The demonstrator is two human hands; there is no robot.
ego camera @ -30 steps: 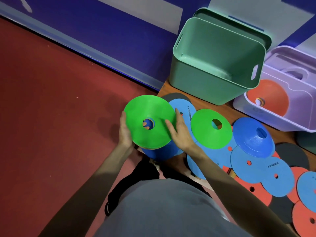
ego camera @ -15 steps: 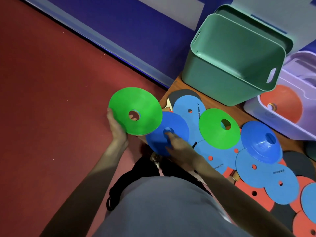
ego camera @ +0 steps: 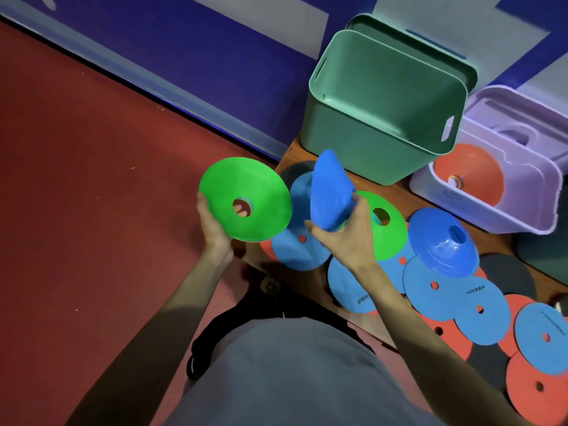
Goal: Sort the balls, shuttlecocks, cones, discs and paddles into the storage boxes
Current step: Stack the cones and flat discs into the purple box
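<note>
My left hand [ego camera: 215, 232] cups the underside of a green cone [ego camera: 246, 199], fingers curled beneath its rim with one fingertip showing through the centre hole, so the cone sits face-up like a tray ready to take another on top; coloured edges at the hole suggest more cones nested under it, though I cannot count them. My right hand [ego camera: 347, 238] pinches a blue cone [ego camera: 330, 192] by its rim, thumb on one side and fingers on the other, tipping it nearly on edge above the table [ego camera: 396, 192], I judge so it can swing over onto the green one. Stacking in hand saves trips. A second green cone [ego camera: 390, 238] and another blue cone [ego camera: 442, 244] lie on the flat blue and red discs [ego camera: 461, 295]. The purple box [ego camera: 504, 207] at the right already holds a red cone [ego camera: 470, 173], so I judge the stack belongs there; the green box [ego camera: 381, 142] stands tilted beside it.
</note>
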